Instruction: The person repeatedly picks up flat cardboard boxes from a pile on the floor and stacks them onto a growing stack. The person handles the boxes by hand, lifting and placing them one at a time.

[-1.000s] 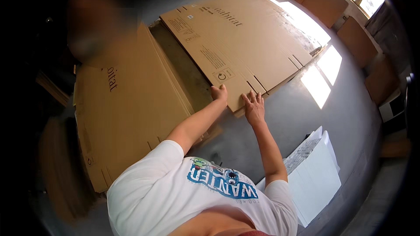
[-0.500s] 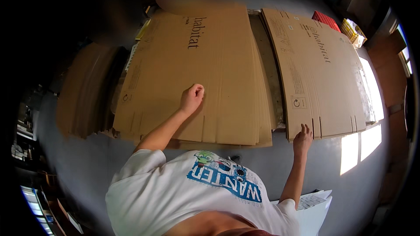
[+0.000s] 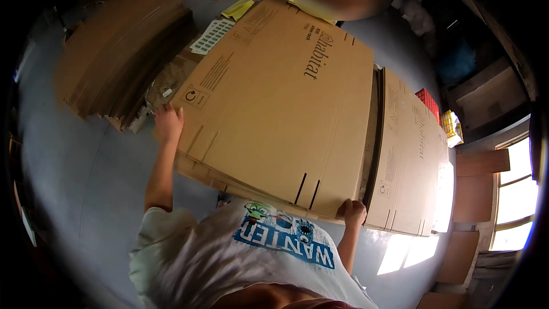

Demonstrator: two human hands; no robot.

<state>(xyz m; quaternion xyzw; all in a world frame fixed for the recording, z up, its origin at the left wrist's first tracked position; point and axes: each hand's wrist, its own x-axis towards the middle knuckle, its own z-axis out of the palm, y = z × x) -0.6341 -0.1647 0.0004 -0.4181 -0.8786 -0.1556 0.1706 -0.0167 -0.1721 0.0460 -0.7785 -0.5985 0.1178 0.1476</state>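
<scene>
A large flat brown cardboard sheet (image 3: pixel 274 109) lies on top of a stack in front of me, with dark printing and slots cut in from its near edge. My left hand (image 3: pixel 168 121) is at its left edge, the thumb on top and the fingers partly hidden at the rim. At the near right corner, my right hand (image 3: pixel 354 212) grips the same sheet, with its fingers curled around the edge. Lower sheets stick out slightly beneath the near edge.
On the right stands a second stack of cardboard (image 3: pixel 400 177), close beside the first. More cardboard sheets (image 3: pixel 120 51) are piled at the left. Behind lie a pale perforated sheet (image 3: pixel 211 36) and yellow material (image 3: pixel 237 8). Red (image 3: pixel 428 103) and yellow (image 3: pixel 452 129) baskets stand at the far right.
My left hand has gone from the middle of the sheet to its left edge. My right hand has left the right stack for the middle sheet's near right corner. The view has turned.
</scene>
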